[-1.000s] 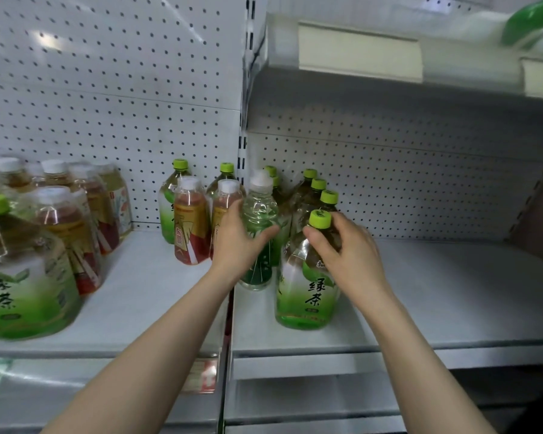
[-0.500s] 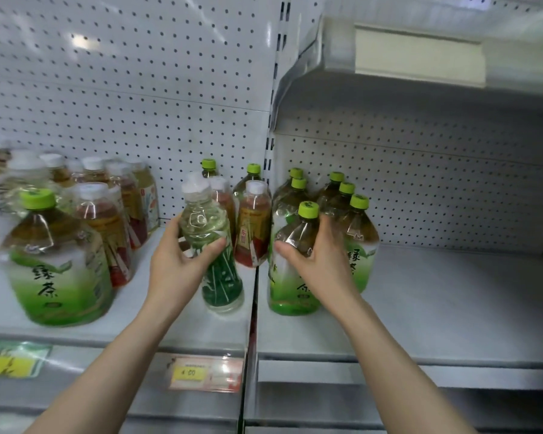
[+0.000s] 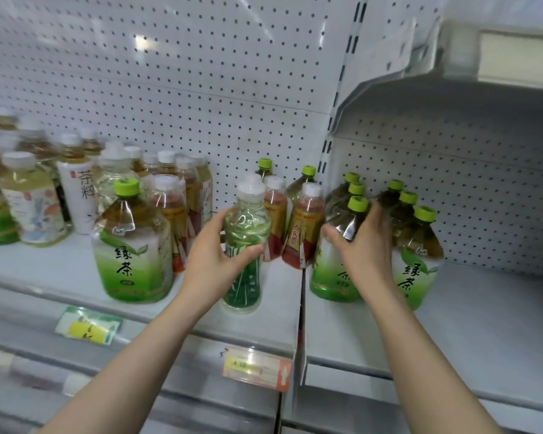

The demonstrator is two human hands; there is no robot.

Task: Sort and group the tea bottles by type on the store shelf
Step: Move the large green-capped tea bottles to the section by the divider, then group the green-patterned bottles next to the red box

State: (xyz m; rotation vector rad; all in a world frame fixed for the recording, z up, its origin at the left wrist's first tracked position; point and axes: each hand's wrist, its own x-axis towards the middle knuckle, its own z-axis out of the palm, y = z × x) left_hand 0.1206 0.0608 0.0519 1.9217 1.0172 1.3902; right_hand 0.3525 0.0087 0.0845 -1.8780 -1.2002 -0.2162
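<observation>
My left hand [image 3: 212, 256] grips a clear bottle with a white cap and dark green label [image 3: 245, 245], upright near the front of the left shelf [image 3: 60, 270]. My right hand [image 3: 362, 245] wraps the shoulder of a green-capped green tea bottle [image 3: 333, 270] at the left edge of the right shelf [image 3: 483, 308]. Several more green-capped green tea bottles [image 3: 417, 261] stand right behind and beside it. Red-labelled tea bottles with white caps [image 3: 304, 233] stand between my hands. A lone green tea bottle [image 3: 132, 245] stands further left.
A mixed cluster of white-capped bottles [image 3: 76, 189] fills the far left of the shelf. A vertical upright [image 3: 298, 324] divides the two shelves. Price tags [image 3: 256, 368] hang on the front rail. An upper shelf [image 3: 483, 79] overhangs the right bay.
My left hand has carried the clear white-capped bottle leftward from the right shelf onto the left shelf. My right hand stays on the front green tea bottle. The view has swung left.
</observation>
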